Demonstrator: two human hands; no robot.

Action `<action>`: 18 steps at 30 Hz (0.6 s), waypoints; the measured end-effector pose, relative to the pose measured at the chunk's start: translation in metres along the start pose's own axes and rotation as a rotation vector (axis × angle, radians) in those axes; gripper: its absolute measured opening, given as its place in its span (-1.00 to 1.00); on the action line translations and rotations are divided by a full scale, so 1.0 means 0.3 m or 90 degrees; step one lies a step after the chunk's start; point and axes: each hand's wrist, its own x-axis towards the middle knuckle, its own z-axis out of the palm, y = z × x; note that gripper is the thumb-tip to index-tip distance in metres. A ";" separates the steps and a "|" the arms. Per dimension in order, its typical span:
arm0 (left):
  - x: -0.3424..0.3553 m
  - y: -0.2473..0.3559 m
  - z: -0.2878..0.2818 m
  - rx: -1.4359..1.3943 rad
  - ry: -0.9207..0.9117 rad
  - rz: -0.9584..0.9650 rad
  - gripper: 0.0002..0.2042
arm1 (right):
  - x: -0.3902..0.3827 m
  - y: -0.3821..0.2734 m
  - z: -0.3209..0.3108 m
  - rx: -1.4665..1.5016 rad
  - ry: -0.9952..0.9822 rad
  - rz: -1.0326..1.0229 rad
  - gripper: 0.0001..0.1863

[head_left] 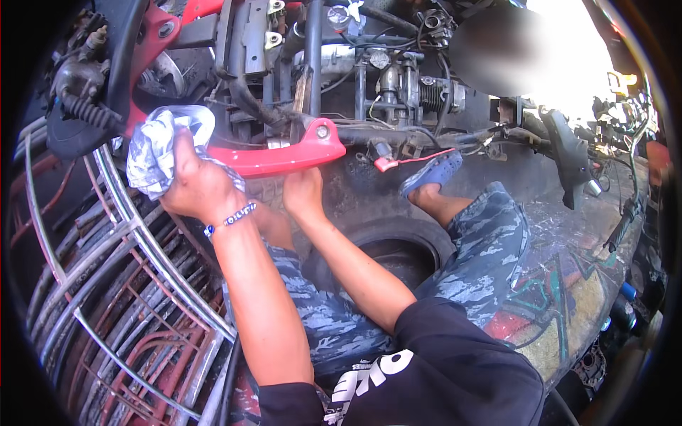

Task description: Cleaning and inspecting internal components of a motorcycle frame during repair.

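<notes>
My left hand (200,177), with a blue and white beaded bracelet on its wrist, is closed round a crumpled white-and-blue cloth (150,157). The cloth lies against the left end of a red curved grab rail (273,160). A clear plastic rim (202,122) shows just behind the cloth; I cannot tell what it belongs to. My right hand (302,190) is closed at the underside of the rail, right of its middle, with the fingertips hidden. At its right end the rail has a bolt hole and sits in front of a motorcycle frame (312,64).
An engine (433,92) and cables sit in the frame. Metal racks (128,227) with stacked tyres or hoops stand at my left. A tyre (376,245) lies between my legs. A red-handled tool or strap (387,164) is near my blue clog (437,172). Loose wiring hangs at right.
</notes>
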 end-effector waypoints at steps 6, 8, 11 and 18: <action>0.005 -0.030 0.015 -0.048 0.011 0.006 -0.86 | 0.029 0.030 -0.009 0.011 0.047 -0.004 -0.62; 0.011 -0.008 -0.031 0.021 0.015 0.001 -0.86 | -0.047 0.002 -0.033 0.048 0.018 0.093 -0.61; -0.009 -0.007 0.012 -0.014 0.023 0.019 -0.85 | 0.012 0.034 -0.051 0.120 0.023 0.153 -0.59; 0.016 -0.019 0.002 -0.059 0.021 0.013 -0.81 | 0.104 -0.039 -0.186 0.155 -0.185 0.247 -0.47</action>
